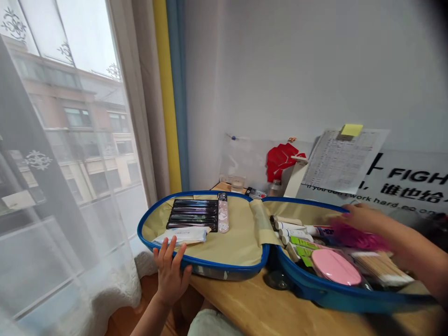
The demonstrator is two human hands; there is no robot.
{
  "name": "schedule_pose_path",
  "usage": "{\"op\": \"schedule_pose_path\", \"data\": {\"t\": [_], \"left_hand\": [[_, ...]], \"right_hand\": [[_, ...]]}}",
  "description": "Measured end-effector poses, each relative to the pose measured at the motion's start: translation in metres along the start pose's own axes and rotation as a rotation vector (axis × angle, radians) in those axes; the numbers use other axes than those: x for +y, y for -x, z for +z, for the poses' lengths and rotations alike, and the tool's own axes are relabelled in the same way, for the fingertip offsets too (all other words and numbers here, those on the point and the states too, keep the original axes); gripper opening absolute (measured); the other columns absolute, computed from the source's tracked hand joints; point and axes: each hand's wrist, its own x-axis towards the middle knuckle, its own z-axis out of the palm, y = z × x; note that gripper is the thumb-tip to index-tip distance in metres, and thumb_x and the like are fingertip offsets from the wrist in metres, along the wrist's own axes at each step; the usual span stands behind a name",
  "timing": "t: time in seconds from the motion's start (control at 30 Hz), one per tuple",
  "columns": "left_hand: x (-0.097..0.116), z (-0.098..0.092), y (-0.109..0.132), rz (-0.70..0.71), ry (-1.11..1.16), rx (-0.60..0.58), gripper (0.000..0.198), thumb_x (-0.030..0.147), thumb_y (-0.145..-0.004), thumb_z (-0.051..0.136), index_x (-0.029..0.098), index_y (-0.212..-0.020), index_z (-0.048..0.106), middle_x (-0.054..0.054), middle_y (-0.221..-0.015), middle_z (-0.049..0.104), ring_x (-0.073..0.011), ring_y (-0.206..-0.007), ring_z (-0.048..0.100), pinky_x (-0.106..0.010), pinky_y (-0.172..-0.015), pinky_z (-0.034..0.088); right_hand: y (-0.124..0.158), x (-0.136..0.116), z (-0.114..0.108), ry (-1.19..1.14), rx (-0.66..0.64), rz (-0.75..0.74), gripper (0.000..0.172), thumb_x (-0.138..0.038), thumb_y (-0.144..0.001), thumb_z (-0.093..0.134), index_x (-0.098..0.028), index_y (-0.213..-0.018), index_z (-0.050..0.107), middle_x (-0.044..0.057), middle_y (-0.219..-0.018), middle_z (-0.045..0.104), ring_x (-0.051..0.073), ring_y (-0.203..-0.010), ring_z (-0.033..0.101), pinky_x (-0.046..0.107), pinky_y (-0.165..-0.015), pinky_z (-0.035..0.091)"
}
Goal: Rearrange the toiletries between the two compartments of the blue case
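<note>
Left hand (170, 275) open, fingers spread, resting on the near blue rim of an open case (224, 267). Right hand (362, 217) above the case's right half, blurred, fingers loosely curled; pink fluff (357, 236) lies just beneath it, and whether the hand grips it cannot be told. Case lies opened flat on the wooden surface (252, 308), both halves showing, unzipped. Left half: row of black packs (192, 214), clear pink tube (223, 213), white packet (182, 235), with beige lining showing around them. Right half crowded: white tubes (292, 229), green-labelled boxes (303, 247), pink compact (336, 267), wooden sticks (380, 268). Beyond: red cut-out (282, 161), printed sheet (341, 161).
</note>
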Motion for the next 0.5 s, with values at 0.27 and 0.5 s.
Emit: {"op": "schedule_pose_path", "data": {"t": [0.27,0.5], "left_hand": [[0.002,-0.003,-0.007,0.031,0.023,0.003,0.058,0.024,-0.093,0.04,0.022,-0.148,0.023,-0.01,-0.157,0.017,-0.0264,-0.145,0.012,-0.051,-0.116,0.004],[0.002,-0.003,-0.006,0.038,-0.001,-0.002,0.058,0.025,-0.093,0.038,0.022,-0.148,0.022,-0.011,-0.157,0.017,-0.027,-0.145,0.013,-0.052,-0.116,0.005]], "right_hand": [[0.008,0.021,0.032,0.051,-0.131,0.162,0.053,-0.054,-0.087,0.05,-0.022,-0.129,0.047,0.011,-0.131,0.05,0.021,-0.11,0.054,0.041,-0.092,0.047],[-0.008,0.03,0.044,0.031,-0.076,0.146,0.036,-0.039,-0.089,0.054,-0.02,-0.119,0.054,0.008,-0.117,0.058,0.015,-0.095,0.06,0.034,-0.08,0.052]]}}
